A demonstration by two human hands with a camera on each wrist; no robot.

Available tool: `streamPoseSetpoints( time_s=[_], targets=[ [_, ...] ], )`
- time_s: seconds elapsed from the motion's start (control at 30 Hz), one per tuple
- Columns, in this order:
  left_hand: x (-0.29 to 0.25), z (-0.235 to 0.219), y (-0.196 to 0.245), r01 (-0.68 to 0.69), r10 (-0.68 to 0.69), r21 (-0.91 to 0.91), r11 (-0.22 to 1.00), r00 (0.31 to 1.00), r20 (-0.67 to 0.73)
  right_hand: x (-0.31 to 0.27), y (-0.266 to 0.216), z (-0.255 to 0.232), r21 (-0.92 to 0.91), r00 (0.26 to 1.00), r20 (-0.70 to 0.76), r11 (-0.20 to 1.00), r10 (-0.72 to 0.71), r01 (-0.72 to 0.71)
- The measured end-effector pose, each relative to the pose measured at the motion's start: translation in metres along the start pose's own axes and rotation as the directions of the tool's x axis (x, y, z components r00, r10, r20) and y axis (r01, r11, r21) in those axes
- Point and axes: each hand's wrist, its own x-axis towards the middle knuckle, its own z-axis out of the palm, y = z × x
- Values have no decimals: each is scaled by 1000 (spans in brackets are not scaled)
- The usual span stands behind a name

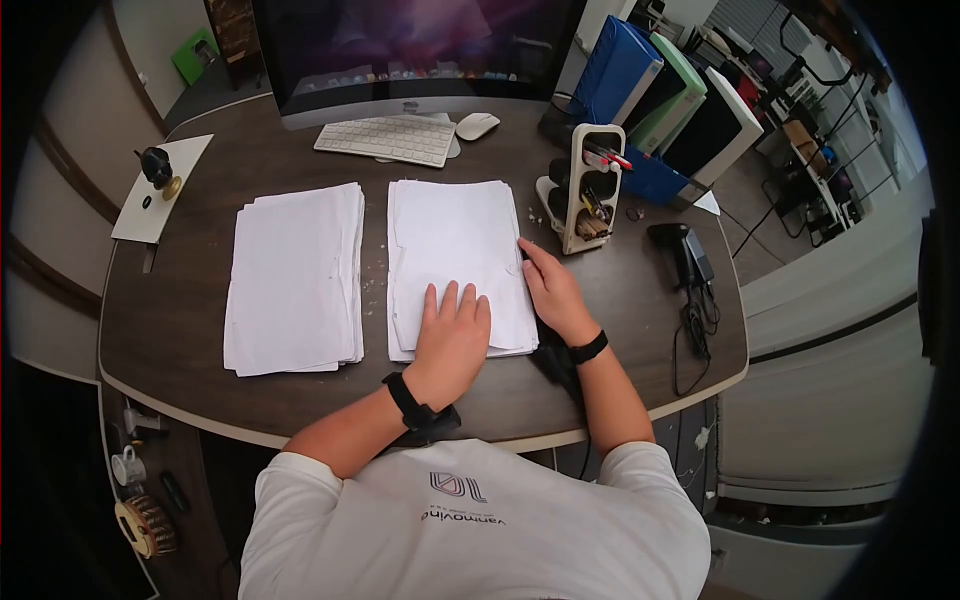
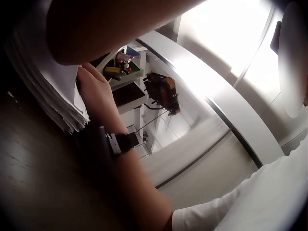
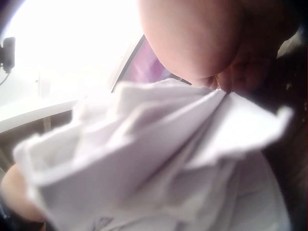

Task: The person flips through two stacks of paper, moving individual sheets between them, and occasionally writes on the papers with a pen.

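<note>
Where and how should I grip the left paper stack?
Best by both long edges, pressing in from the left and, down through the gap beside the right stack, from the right. The left stack lies flat, its sheets jutting unevenly along the right edge, so squeezing from opposite sides should hold more of them together.

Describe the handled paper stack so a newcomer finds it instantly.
From the large monitor, come past the white keyboard to two paper stacks. It's the right stack: left hand on top, right hand at its edge; no hand touches its neighbour.
</note>
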Motion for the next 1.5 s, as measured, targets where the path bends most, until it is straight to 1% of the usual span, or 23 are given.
streamPoseSetpoints(
  time_s=[0.13,0.2,0.23,0.27,0.3,0.33,0.4,0.5,0.63,0.77,0.83,0.87,1.0,1.03,1.1,1.17,1.2,1.27,1.33,1.37,1.4,1.43,1.5],
  targets=[
    [-7,-37,-11,-9,30,-172,985,993,117,1,5,2,8,1000,-3,1000,-9,9],
    [-2,-58,-33,115,-64,-453,884,990,126,0,-5,-2,29,998,11,998,56,-56],
    [3,-56,-48,110,-56,-453,885,990,132,-1,-9,-2,31,998,6,997,65,-65],
    [9,-48,-65,238,-241,-486,841,969,57,0,-12,-3,34,999,5,998,45,-45],
    [12,-39,-79,352,-422,-527,773,907,-12,-1,-14,-3,37,1000,3,999,22,-22],
    [13,-28,-90,349,-417,-526,775,909,-12,-3,-13,-3,37,1000,-1,999,24,-24],
    [17,-11,-107,437,-449,-666,604,878,169,-3,-11,-2,-22,999,35,1000,-19,20],
    [18,-13,-93,454,-463,-660,598,868,178,-2,4,5,-74,989,-6,986,-147,146],
    [20,-12,-86,475,-470,-623,622,862,189,-1,-1,3,-102,989,14,983,-150,150],
    [16,-8,-82,463,-514,-674,575,846,143,-1,-5,7,43,995,-95,999,-17,21],
    [15,-6,-84,468,-540,-685,558,832,127,-4,-12,6,-10,997,-19,997,71,-71],
    [15,-5,-84,446,-524,-713,541,842,128,-4,-32,-1,-14,969,97,974,228,-227],
    [18,-6,-82,444,-514,-724,529,846,143,-6,-17,8,23,1000,3,999,24,-24],
    [19,-7,-81,442,-507,-726,526,849,149,-6,-15,10,30,1000,7,999,23,-23],
    [18,-9,-78,450,-504,-719,530,849,159,-9,-12,13,-152,988,-4,976,-158,155],
    [18,-11,-78,414,-506,-744,524,854,120,-9,-17,11,-99,995,-12,990,-98,96],
    [13,-15,-79,418,-507,-742,524,853,123,-7,-19,9,-50,999,-21,998,-42,41],
    [-7,-43,-82,348,-448,-675,650,894,29,-3,-16,5,-21,1000,-20,1000,1,-2],
    [-43,-79,-95,240,-280,-416,877,959,-37,-5,-20,3,29,996,0,995,92,-92],
    [-65,-94,-105,291,-297,-318,902,954,30,-4,-21,3,40,995,0,994,101,-101],
    [-88,-105,-114,329,-315,-211,920,944,96,-4,-19,4,26,997,3,996,81,-81],
    [-108,-111,-122,452,-427,-163,877,889,166,-6,-18,4,14,998,5,998,64,-64],
    [-136,-119,-135,581,-562,14,814,780,275,-6,-16,5,-7,999,0,998,55,-55]
  ],
)
